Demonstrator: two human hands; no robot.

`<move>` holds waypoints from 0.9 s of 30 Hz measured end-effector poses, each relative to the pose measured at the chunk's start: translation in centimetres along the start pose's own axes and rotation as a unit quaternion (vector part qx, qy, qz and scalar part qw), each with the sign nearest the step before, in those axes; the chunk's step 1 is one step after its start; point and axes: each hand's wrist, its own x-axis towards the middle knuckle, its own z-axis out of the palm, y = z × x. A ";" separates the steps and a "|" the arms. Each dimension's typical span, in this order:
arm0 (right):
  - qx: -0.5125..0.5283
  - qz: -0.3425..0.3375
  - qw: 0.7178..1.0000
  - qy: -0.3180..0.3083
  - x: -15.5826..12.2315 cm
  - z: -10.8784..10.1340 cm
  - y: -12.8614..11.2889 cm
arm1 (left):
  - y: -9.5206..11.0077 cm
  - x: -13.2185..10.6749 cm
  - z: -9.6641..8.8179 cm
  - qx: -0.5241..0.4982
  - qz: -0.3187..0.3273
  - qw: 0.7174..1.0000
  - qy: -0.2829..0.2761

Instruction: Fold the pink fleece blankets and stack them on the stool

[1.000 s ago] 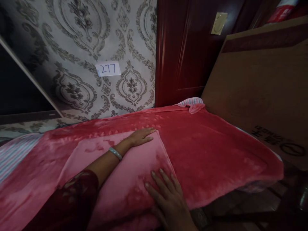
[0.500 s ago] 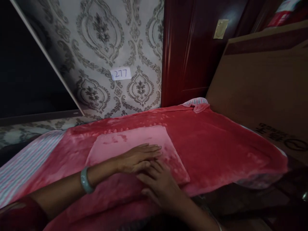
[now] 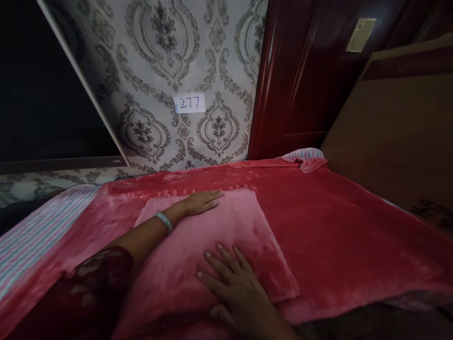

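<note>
From the head view, the left hand lay flat with its fingers close together, and the right hand lay spread. Both pressed on a folded pink flap of a plush red blanket, neither pinching. The flap looked soft, limp and fairly light, likely to slump, so its corner just right of the right hand seemed the best hold. Striped bedding lay left of the left hand.

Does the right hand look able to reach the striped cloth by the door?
Probably yes: the right hand rests on the pink fold, and only red blanket lies between it and the striped cloth.
</note>
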 end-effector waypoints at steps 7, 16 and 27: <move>-0.013 0.019 0.999 -0.034 0.3 -0.3 -0.3 | -0.9 0.5 0.9 0.003 -0.039 0.999 0.030; 0.001 0.018 0.999 -0.033 1.2 -2.7 -1.6 | 5.1 -3.6 -1.3 0.042 0.007 0.999 0.025; 0.045 -0.128 0.988 -0.070 7.4 -0.1 -4.9 | 5.3 -12.2 -0.2 0.052 0.063 0.995 -0.065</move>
